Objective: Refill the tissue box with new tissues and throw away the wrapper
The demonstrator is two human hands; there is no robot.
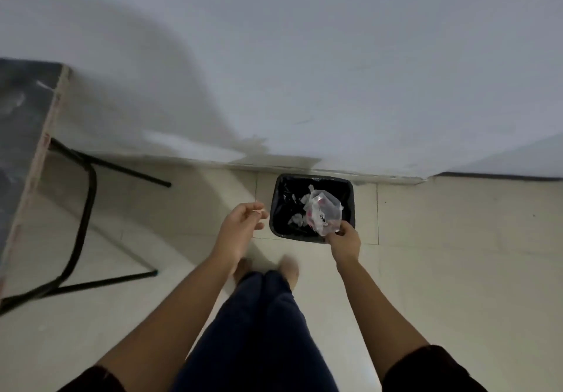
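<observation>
Head view, looking down at both bare forearms stretched forward. Right hand (344,239) pinches the near lower corner of the wrapper (324,213) between thumb and fingertips; the rest of the fingers are curled in. Wrapper is clear crumpled plastic with pink and dark print, held above the mouth of the bin (281,230), its free end pointing away toward the wall. Whether it touches the bin contents cannot be told. Left hand (242,222) holds nothing: fingers loosely spread and slightly bent, palm turned inward, just beside the bin's left rim and apart from it. Bin is small, dark, rectangular, lined with a black bag; several white crumpled scraps (297,218) lie inside, left of the wrapper. Bin stands on the pale tiled floor (441,254), close to the foot of the white wall (304,56). Below the hands, the person's legs in dark trousers (259,330) and two bare feet (288,268) are seen on the tiles, feet near the bin's front edge. Dark sleeves show at the bottom corners. At far left, the edge of a dark-topped table (21,117) with black metal legs (82,209), well apart from the bin. Frame is somewhat motion-blurred. Tissue box is out of the frame.
</observation>
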